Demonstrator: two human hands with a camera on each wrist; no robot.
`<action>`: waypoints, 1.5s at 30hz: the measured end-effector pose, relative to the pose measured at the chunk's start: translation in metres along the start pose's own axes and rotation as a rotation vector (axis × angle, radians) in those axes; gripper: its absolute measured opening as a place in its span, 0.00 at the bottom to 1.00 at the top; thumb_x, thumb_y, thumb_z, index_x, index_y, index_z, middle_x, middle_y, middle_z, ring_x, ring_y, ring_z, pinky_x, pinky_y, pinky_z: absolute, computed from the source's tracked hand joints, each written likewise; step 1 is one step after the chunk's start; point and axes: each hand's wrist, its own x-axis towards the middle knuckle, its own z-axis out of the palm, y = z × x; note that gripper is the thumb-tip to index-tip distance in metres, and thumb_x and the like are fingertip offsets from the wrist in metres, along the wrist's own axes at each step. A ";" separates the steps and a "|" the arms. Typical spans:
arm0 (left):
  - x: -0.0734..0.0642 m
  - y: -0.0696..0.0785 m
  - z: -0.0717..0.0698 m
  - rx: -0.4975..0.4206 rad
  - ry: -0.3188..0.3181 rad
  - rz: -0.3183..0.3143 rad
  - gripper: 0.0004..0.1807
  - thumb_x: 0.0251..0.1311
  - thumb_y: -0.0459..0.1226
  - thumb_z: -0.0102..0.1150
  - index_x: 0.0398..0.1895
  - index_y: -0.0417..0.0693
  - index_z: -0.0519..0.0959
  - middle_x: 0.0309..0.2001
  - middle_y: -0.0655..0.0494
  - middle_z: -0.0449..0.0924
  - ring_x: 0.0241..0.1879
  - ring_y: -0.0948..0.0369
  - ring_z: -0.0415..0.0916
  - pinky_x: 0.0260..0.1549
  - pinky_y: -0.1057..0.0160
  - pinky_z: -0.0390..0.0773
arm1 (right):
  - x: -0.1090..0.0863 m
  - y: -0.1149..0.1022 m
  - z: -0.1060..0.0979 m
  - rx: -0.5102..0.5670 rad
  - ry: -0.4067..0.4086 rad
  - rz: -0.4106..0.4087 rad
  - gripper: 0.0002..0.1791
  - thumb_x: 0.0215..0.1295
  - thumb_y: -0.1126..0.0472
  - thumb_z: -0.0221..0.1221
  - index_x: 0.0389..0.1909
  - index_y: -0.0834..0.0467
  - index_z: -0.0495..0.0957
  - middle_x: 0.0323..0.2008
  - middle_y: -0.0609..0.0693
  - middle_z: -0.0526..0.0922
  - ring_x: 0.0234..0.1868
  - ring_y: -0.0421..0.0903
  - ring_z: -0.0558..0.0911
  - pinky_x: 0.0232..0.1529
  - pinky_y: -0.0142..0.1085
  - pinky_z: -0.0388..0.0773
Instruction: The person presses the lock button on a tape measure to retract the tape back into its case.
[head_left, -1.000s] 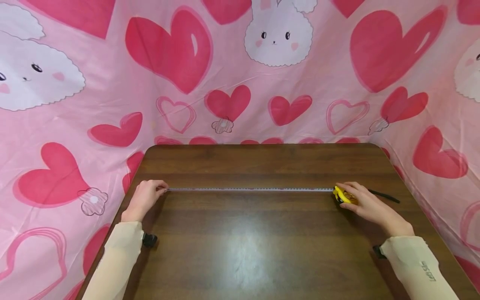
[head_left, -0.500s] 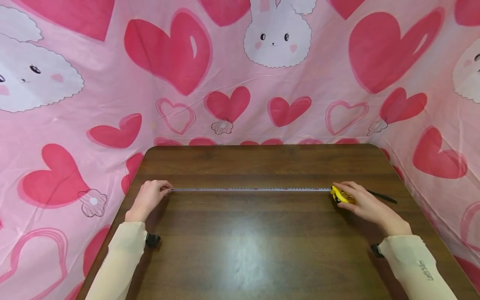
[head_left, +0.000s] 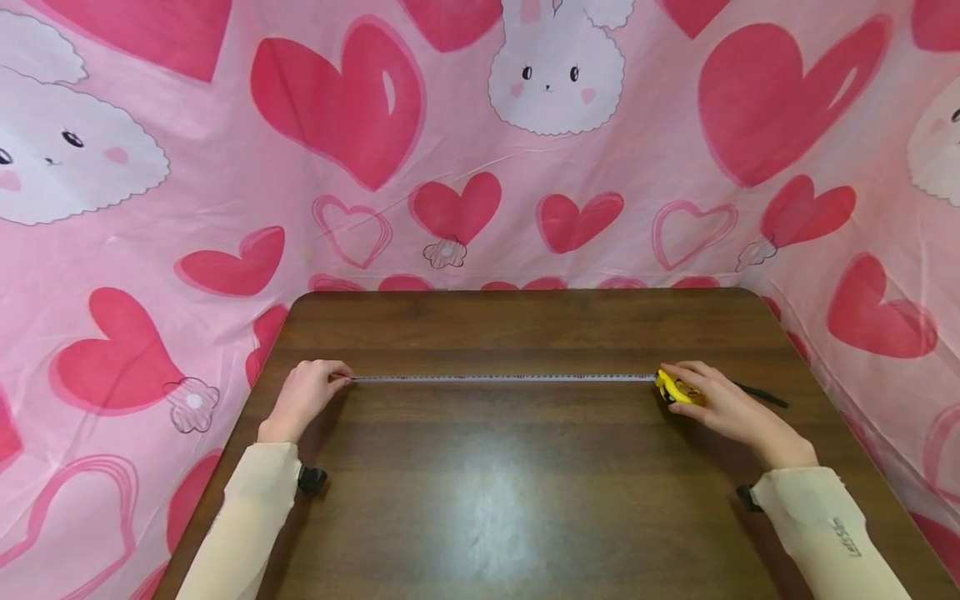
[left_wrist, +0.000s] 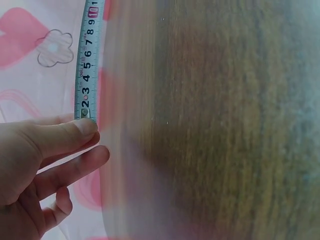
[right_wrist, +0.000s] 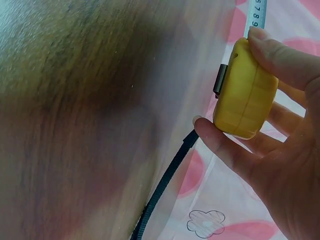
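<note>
A yellow tape measure (head_left: 673,387) is gripped in my right hand (head_left: 723,408), near the right side of the wooden table. Its white blade (head_left: 502,378) runs straight across to the left. My left hand (head_left: 303,396) pinches the blade's free end between thumb and forefinger. The left wrist view shows the blade (left_wrist: 87,65) with its low numbers rising away from the thumb; the end tip is hidden under the fingers. In the right wrist view the yellow case (right_wrist: 245,90) has a black clip (right_wrist: 220,80) on its side, and a black strap (right_wrist: 162,182) trails from it.
The brown wooden table (head_left: 480,467) has rounded far corners. Pink cloth (head_left: 525,158) printed with hearts and rabbits hangs behind it and on both sides. A black wrist device (head_left: 311,479) sits at the left cuff, another (head_left: 748,497) at the right.
Both hands have drawn closer together, the left moving right and the right moving slightly left. The stretch of blade between them has become shorter. Both grips stay the same.
</note>
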 end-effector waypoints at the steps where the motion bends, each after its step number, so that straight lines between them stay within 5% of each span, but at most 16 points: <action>1: 0.000 0.001 0.000 0.000 -0.003 0.003 0.05 0.61 0.29 0.72 0.40 0.42 0.89 0.38 0.44 0.89 0.35 0.50 0.82 0.44 0.41 0.82 | 0.000 -0.001 0.000 0.004 -0.004 0.002 0.34 0.62 0.62 0.73 0.67 0.68 0.73 0.59 0.68 0.77 0.57 0.67 0.76 0.55 0.67 0.72; 20: 0.002 0.009 0.003 -0.014 -0.023 -0.015 0.06 0.63 0.31 0.71 0.42 0.43 0.90 0.40 0.44 0.90 0.37 0.50 0.83 0.46 0.41 0.83 | 0.005 -0.005 -0.001 0.033 -0.049 0.041 0.34 0.66 0.61 0.70 0.69 0.69 0.71 0.61 0.70 0.75 0.60 0.68 0.74 0.59 0.69 0.70; 45: 0.013 0.020 0.013 -0.021 -0.008 0.053 0.04 0.62 0.32 0.73 0.40 0.45 0.91 0.38 0.49 0.90 0.35 0.52 0.83 0.42 0.45 0.82 | 0.014 -0.007 0.000 0.018 -0.064 0.032 0.34 0.67 0.60 0.70 0.70 0.68 0.71 0.61 0.69 0.75 0.59 0.67 0.76 0.60 0.68 0.72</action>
